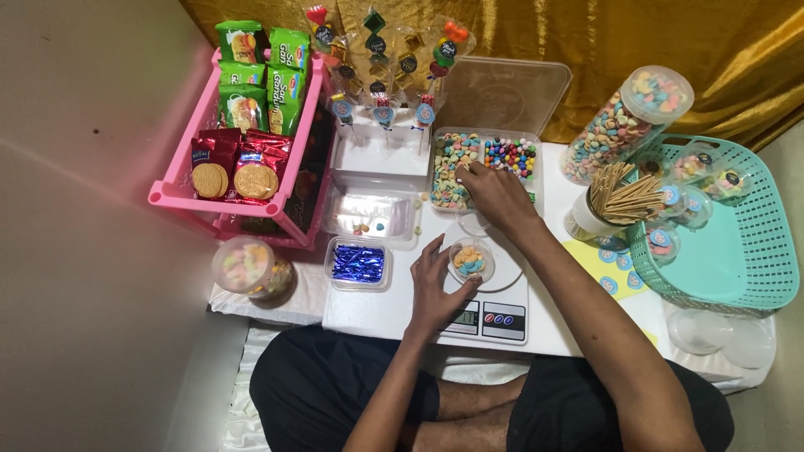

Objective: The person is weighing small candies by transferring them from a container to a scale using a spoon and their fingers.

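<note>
At centre frame, the left hand (435, 285) rests on the white scale (494, 305), fingers spread loosely and thumb touching the side of a small clear cup (471, 262) that sits on the scale's round pan. It steadies the cup rather than gripping it. The cup holds a shallow layer of pastel candies and looks only partly filled. At one o'clock from it, the right hand (494, 194) reaches into a clear tray (484, 167), fingers curled down among the candies; whether it has pinched any cannot be told. The tray's left half holds pastel rings, its right half darker coated sweets, and its lid stands open behind it.

Out from the hands, at nine o'clock of the scale, lies a small box of blue twist ties (358, 263), and above that a shallow clear tub (371, 213) with a few stray candies. At eleven o'clock stands a pink rack (243, 192) stacked with biscuit packs, with wrapped lollipops (381, 50) on sticks to its right. At two o'clock a tall jar (626, 121) of pastel candy leans, beside a pot of wooden skewers (624, 197). At three o'clock a teal basket (737, 243) already holds several filled, lidded cups, so some portions appear done. Empty lids (720, 335) wait at four o'clock on the tabletop (377, 310).
</note>
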